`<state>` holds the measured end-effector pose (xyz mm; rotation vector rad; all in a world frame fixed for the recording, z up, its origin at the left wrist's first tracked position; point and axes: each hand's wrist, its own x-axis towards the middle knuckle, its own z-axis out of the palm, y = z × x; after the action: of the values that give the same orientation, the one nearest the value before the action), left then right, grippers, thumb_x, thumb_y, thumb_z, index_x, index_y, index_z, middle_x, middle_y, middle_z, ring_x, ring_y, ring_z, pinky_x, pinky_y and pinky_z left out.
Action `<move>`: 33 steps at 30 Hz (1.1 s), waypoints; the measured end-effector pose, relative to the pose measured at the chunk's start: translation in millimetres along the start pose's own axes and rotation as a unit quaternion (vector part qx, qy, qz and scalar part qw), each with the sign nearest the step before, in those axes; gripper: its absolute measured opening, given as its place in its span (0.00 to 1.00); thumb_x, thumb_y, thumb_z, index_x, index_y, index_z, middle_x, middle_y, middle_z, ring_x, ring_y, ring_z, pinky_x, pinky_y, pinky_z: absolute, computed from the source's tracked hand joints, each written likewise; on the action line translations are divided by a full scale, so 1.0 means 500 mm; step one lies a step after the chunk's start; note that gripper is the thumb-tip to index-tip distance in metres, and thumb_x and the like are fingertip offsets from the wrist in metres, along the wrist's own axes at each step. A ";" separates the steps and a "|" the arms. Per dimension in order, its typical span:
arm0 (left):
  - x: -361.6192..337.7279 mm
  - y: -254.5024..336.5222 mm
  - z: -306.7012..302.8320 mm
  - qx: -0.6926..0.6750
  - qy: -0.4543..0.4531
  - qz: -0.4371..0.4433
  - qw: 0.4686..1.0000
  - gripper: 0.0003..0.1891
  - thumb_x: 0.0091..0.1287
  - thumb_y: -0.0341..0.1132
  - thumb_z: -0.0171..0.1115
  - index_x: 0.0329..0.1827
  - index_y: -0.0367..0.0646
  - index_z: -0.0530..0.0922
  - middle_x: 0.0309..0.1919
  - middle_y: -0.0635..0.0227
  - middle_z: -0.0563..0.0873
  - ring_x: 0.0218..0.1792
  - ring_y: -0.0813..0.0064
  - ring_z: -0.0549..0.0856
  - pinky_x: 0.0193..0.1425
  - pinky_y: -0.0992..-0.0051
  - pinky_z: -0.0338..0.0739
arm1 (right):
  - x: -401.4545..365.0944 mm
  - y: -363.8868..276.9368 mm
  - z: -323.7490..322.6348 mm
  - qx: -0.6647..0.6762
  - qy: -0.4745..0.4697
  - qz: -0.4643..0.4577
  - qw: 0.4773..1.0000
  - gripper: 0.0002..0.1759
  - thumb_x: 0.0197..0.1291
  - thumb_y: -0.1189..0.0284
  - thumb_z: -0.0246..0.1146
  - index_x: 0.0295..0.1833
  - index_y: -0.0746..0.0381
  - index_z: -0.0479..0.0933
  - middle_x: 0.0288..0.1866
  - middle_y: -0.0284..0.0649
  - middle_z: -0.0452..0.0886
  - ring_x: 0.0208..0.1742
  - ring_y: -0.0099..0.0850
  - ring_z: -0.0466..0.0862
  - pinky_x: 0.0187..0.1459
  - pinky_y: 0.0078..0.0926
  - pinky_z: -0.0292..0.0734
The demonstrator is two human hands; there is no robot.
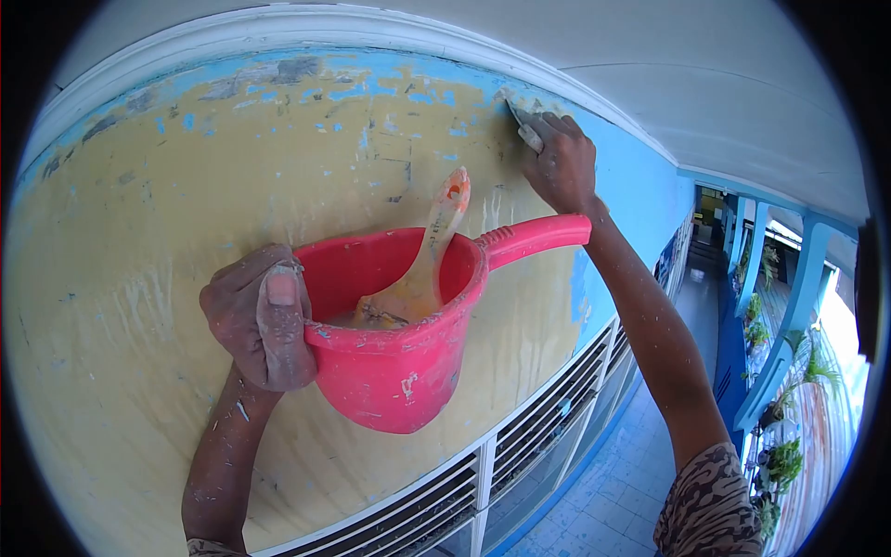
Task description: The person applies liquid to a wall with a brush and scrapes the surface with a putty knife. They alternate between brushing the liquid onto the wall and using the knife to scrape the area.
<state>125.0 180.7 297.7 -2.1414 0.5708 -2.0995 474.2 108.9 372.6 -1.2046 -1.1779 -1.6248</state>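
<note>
While the left hand point(260, 320) clamps the rim of the red dipper point(390, 367), thumb over the edge, the dipper is held up close to the yellow wall point(139, 241).
Brush point(422, 269): stands in the dipper, handle leaning up and right.
Right hand point(560, 162): closed on the scraper point(517, 107), blade against the wall's peeling blue band, just under the white moulding point(278, 28).

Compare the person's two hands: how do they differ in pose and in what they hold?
The left hand grips the red dipper by its rim; the right hand presses a pale flat tool to the wall. The left hand sits low in the view, the right hand reaches high, near the white moulding. Both are flecked with pale residue.
</note>
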 end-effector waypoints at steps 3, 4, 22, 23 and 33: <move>0.001 0.001 0.001 0.001 0.005 -0.003 1.000 0.20 0.71 0.30 0.49 0.15 0.38 0.64 0.12 0.66 0.65 0.13 0.69 0.65 0.20 0.70 0.56 | 0.012 0.018 -0.002 0.022 -0.033 -0.001 0.999 0.21 0.48 0.79 0.61 0.50 0.60 0.85 0.45 0.43 0.86 0.42 0.47 0.83 0.45 0.42 0.82; 0.003 0.002 0.003 0.001 0.004 -0.007 1.000 0.21 0.71 0.30 0.49 0.16 0.38 0.63 0.12 0.67 0.64 0.13 0.70 0.65 0.20 0.70 0.56 | 0.041 0.040 0.011 0.000 -0.031 0.017 0.999 0.22 0.48 0.79 0.61 0.51 0.59 0.85 0.45 0.43 0.86 0.43 0.46 0.83 0.45 0.42 0.82; 0.004 0.003 0.000 0.004 -0.005 -0.014 1.000 0.20 0.70 0.30 0.49 0.15 0.38 0.65 0.12 0.66 0.65 0.13 0.68 0.66 0.19 0.70 0.57 | 0.039 -0.011 0.000 0.015 0.015 -0.067 0.998 0.24 0.42 0.79 0.62 0.50 0.59 0.85 0.40 0.41 0.84 0.41 0.44 0.82 0.41 0.41 0.81; 0.007 0.000 -0.001 0.004 -0.006 -0.013 1.000 0.20 0.70 0.30 0.49 0.15 0.38 0.65 0.12 0.66 0.65 0.13 0.68 0.66 0.19 0.70 0.57 | 0.054 -0.004 0.006 0.009 0.013 -0.048 0.999 0.27 0.41 0.80 0.63 0.52 0.59 0.84 0.40 0.40 0.84 0.41 0.44 0.81 0.40 0.41 0.81; 0.004 -0.001 -0.002 0.002 -0.008 -0.015 1.000 0.19 0.69 0.29 0.50 0.16 0.38 0.65 0.12 0.66 0.65 0.13 0.69 0.65 0.20 0.70 0.57 | 0.071 -0.020 0.017 0.006 0.033 -0.069 0.997 0.27 0.39 0.78 0.66 0.52 0.58 0.84 0.38 0.37 0.82 0.41 0.41 0.79 0.36 0.40 0.82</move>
<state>124.1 180.6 299.9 -2.1768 0.5365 -2.0935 457.9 117.6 405.5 -1.0743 -1.2511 -1.7432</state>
